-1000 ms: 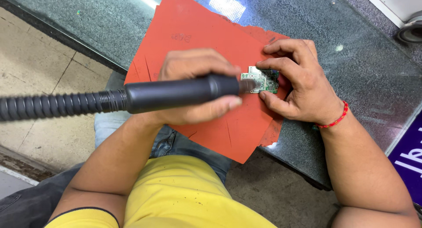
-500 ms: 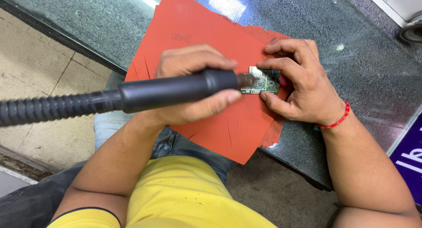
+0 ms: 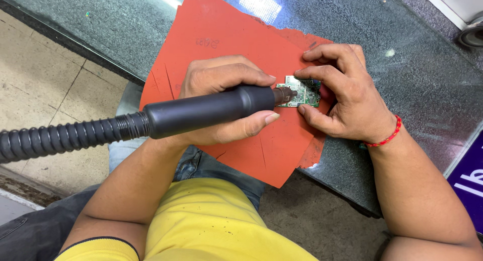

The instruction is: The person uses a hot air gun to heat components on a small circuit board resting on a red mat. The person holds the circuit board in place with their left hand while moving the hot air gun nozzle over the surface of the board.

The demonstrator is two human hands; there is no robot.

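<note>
My left hand (image 3: 221, 97) grips a black hot-air tool handle (image 3: 201, 110) with a ribbed black hose (image 3: 60, 138) trailing to the left. Its metal nozzle tip (image 3: 288, 94) points at a small green circuit board (image 3: 303, 92). The board lies on a torn red-orange mat (image 3: 221, 45). My right hand (image 3: 342, 97) pinches the board's right side between the thumb and fingers, holding it flat on the mat. A red thread band circles my right wrist.
The mat rests on a dark speckled counter with a glass top (image 3: 417, 75); its near edge runs diagonally above my lap. A tiled floor (image 3: 40, 70) lies at left. A blue sign (image 3: 470, 178) shows at the right edge, a round grey object (image 3: 473, 35) at top right.
The tool has shifted slightly lower and right, keeping its nozzle over the board's left edge. My right hand stays on the board.
</note>
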